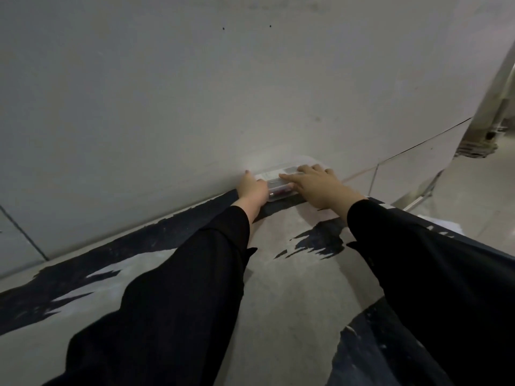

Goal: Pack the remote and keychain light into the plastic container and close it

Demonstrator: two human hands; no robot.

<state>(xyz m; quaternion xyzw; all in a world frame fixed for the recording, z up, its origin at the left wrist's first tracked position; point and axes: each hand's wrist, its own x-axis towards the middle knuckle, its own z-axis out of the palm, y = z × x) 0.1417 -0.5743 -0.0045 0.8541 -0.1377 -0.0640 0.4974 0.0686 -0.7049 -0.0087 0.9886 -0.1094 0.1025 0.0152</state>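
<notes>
A clear plastic container lies at the far edge of the worn tabletop, against the wall. Its lid is on top. Through the plastic I see a dark reddish object inside; I cannot tell the remote and keychain light apart. My left hand grips the container's left end, fingers wrapped around its side. My right hand lies flat on the lid at the right, fingers spread and pressing down. Both arms wear black sleeves.
A pale wall rises directly behind the container. The table surface is grey with peeling black patches. To the right the table ends, with a floor and a metal frame beyond.
</notes>
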